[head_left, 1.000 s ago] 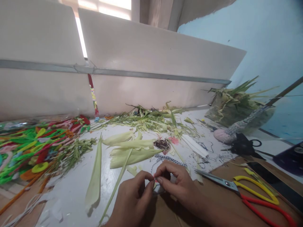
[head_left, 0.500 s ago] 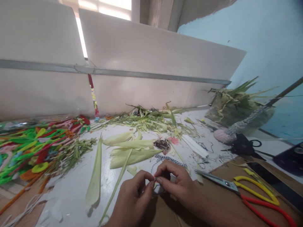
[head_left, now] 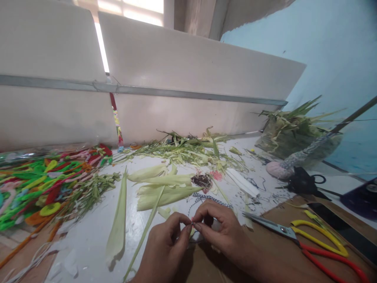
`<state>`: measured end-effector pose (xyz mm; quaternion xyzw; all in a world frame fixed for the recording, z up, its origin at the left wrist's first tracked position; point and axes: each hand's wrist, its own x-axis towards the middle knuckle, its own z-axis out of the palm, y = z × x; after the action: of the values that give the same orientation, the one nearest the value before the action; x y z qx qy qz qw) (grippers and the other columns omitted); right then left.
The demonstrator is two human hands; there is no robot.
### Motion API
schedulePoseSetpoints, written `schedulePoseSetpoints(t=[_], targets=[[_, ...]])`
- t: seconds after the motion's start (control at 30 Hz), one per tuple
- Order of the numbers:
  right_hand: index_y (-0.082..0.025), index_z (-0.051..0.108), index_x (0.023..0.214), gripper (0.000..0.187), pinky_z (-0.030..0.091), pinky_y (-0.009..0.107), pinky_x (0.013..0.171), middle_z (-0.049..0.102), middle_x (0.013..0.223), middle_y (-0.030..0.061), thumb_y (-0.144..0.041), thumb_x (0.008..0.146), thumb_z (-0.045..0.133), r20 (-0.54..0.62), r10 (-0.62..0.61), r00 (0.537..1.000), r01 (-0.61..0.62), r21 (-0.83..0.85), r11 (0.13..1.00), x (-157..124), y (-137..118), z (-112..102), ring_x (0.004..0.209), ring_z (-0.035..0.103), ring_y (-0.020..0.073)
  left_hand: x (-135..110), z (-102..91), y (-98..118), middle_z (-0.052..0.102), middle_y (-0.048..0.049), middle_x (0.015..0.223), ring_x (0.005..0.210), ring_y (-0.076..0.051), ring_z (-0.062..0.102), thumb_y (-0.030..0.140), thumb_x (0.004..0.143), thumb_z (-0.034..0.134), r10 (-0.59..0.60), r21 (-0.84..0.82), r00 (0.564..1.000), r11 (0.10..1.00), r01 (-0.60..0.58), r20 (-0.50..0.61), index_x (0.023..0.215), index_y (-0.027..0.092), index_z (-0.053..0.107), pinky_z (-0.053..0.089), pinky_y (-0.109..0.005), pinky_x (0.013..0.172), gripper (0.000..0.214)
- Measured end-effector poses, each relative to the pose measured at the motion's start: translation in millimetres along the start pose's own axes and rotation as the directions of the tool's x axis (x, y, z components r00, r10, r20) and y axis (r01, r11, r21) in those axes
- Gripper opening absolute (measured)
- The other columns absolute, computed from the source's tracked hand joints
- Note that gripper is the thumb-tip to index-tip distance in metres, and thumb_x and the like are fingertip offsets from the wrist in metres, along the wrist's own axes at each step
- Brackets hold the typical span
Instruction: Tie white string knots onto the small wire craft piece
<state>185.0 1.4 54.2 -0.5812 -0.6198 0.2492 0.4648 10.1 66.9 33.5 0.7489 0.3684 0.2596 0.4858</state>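
My left hand [head_left: 166, 245] and my right hand [head_left: 222, 230] meet fingertip to fingertip low in the middle of the view. Both pinch the same tiny piece with a pink tip, too small to name. A blue-and-white twisted cord [head_left: 210, 198] lies just beyond my right fingers. Pale green leaf strips [head_left: 165, 188] lie on the white table [head_left: 88, 236] past my hands. Scissors with yellow and red handles [head_left: 309, 234] rest on a brown board [head_left: 294, 267] to the right of my right hand.
A heap of bright plastic pieces [head_left: 44, 182] fills the left side. Green leaf trimmings [head_left: 188, 149] lie along the back wall. A bag of leaves [head_left: 291, 131], black scissors [head_left: 306, 182] and a dark phone [head_left: 338, 228] are at the right.
My hands have hardly moved; the right fingers have shifted slightly round the small piece.
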Motion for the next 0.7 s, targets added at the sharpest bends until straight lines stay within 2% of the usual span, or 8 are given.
schedulePoseSetpoints(t=[0.2,0.4,0.7], targets=[[-0.02,0.07,0.083,0.007,0.044,0.025,0.065,0.065,0.079,0.0004,-0.017,0.087,0.064,-0.001,-0.015,1.0,0.015,-0.03,0.999,-1.6,0.7,-0.3,0.071,0.059,0.0146,-1.9,0.6,-3.2,0.054,0.0033,0.059,0.056,-0.014,0.05,0.04,0.096,0.049,0.009,0.034,1.0,0.999,-0.009,0.01,0.092,0.02,0.07,0.031,-0.024,0.056,0.03],[-0.02,0.066,0.083,0.01,0.042,0.025,0.066,0.064,0.08,0.0001,-0.013,0.087,0.061,0.02,-0.082,0.996,0.084,-0.099,0.992,-2.6,1.8,-0.4,0.072,0.058,0.0145,-2.0,0.7,-0.6,0.052,0.004,0.057,0.055,-0.014,0.049,0.039,0.095,0.049,0.007,0.058,1.0,0.998,-0.007,0.01,0.093,0.02,0.071,0.031,-0.024,0.056,0.028],[-0.021,0.062,0.082,0.012,0.043,0.027,0.067,0.062,0.08,0.0008,-0.012,0.087,0.056,0.043,-0.108,0.993,0.113,-0.142,0.983,-3.1,2.4,0.9,0.074,0.057,0.0159,-0.5,1.2,-0.5,0.052,0.0038,0.06,0.058,-0.015,0.049,0.038,0.095,0.048,-0.024,-0.027,0.999,0.999,0.025,0.044,0.09,0.021,0.067,0.032,-0.024,0.057,0.026]])
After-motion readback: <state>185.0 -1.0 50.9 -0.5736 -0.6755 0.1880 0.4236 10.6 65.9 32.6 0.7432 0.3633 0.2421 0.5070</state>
